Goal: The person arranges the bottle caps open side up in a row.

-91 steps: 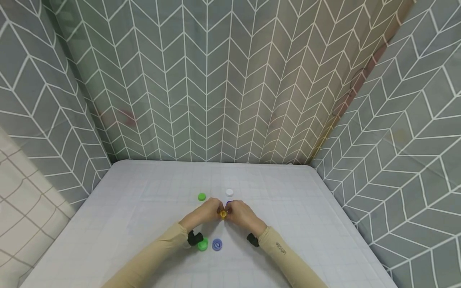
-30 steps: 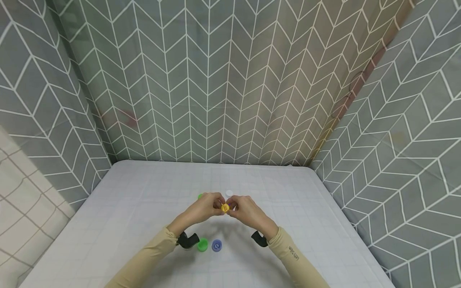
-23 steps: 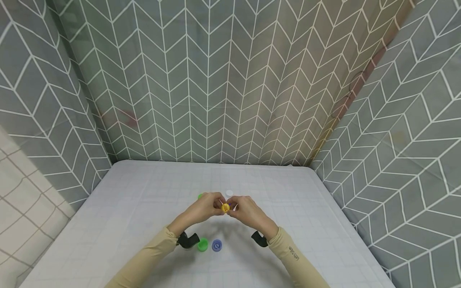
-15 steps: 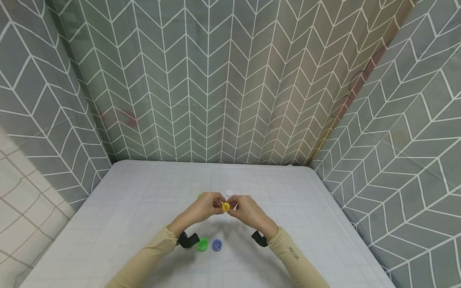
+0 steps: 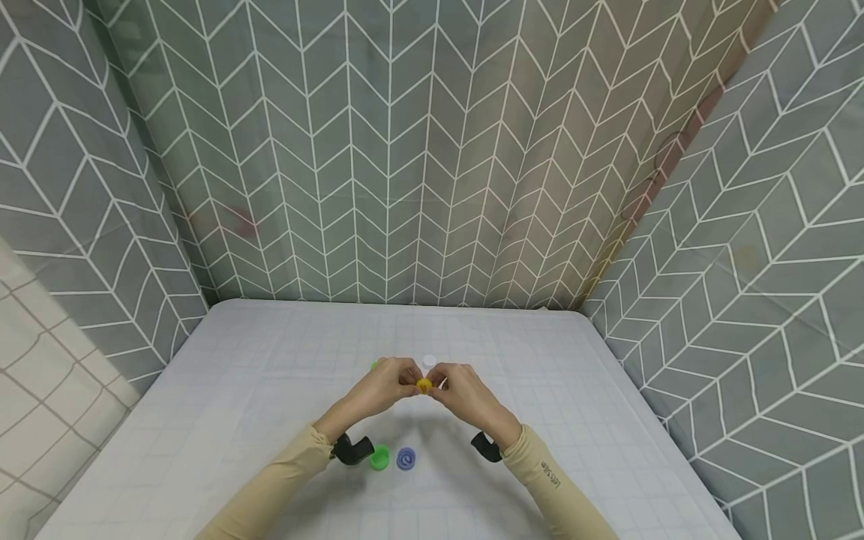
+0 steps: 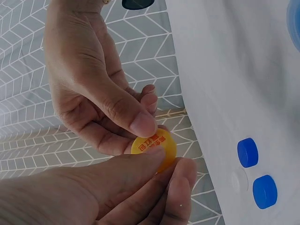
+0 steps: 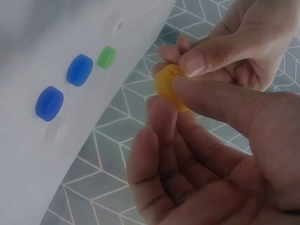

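Observation:
Both hands meet over the middle of the white table, holding a round yellow bottle cap [image 5: 424, 385] between them. Red printed characters on the cap's face show in the left wrist view. My left hand [image 5: 383, 390] pinches one side of the cap, its thumb [image 6: 150, 157] lying across the printed face. From the other side my right hand [image 5: 466, 391] pinches it as well, with its thumb [image 7: 201, 91] on the face and fingers curled behind. The fingers hide part of the cap's rim.
Nearer the body lie a green cap [image 5: 379, 457] and a blue-violet cap [image 5: 406, 459]. Behind the hands sits a white cap [image 5: 429, 362]; another green cap [image 5: 374, 366] is mostly hidden. Two blue caps [image 7: 79, 70] show in the right wrist view. Patterned curtains [image 5: 388, 187] surround the table [image 5: 270, 352].
Over three seconds both hands rose and moved slightly away from the body with the yellow cap. Since half a second ago the cap has tilted, and its printed face shows less in the head view.

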{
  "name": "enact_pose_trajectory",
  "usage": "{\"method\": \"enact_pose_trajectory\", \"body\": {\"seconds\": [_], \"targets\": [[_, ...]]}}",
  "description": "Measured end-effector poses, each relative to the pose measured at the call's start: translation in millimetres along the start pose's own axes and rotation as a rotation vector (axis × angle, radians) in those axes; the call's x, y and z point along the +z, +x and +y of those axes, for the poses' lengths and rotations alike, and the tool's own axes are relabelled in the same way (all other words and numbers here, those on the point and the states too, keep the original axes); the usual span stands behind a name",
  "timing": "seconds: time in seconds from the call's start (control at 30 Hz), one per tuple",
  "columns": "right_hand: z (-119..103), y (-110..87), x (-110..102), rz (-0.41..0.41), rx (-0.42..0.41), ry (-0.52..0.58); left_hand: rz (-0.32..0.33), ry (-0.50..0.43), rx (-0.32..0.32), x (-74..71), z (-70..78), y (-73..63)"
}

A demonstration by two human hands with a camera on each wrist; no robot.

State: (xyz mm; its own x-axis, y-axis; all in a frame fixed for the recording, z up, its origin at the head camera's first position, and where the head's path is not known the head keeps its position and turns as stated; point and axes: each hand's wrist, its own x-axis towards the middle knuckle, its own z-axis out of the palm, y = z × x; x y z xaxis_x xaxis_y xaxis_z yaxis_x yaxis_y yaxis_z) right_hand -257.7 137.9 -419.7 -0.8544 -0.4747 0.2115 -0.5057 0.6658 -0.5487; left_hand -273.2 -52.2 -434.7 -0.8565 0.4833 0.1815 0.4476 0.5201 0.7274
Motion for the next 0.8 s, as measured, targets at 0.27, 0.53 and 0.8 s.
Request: {"method": "enact_pose_trajectory", "body": {"seconds": [0.27,0.53,0.8], "targets": [[-0.9,0.0,-1.9,0.024,0.008,0.000,0.008,-0.048,-0.009,-1.4,0.4,-0.5],[1.7,-1.0,-3.0,0.033,-0.015,0.040,0.016,-0.055,-0.010,-1.4,1.4,-1.7],[1.3,-1.4,-4.1,0.020,-0.011,0.049,0.028,-0.063,-0.001,-1.6,1.2,-1.9]]}}
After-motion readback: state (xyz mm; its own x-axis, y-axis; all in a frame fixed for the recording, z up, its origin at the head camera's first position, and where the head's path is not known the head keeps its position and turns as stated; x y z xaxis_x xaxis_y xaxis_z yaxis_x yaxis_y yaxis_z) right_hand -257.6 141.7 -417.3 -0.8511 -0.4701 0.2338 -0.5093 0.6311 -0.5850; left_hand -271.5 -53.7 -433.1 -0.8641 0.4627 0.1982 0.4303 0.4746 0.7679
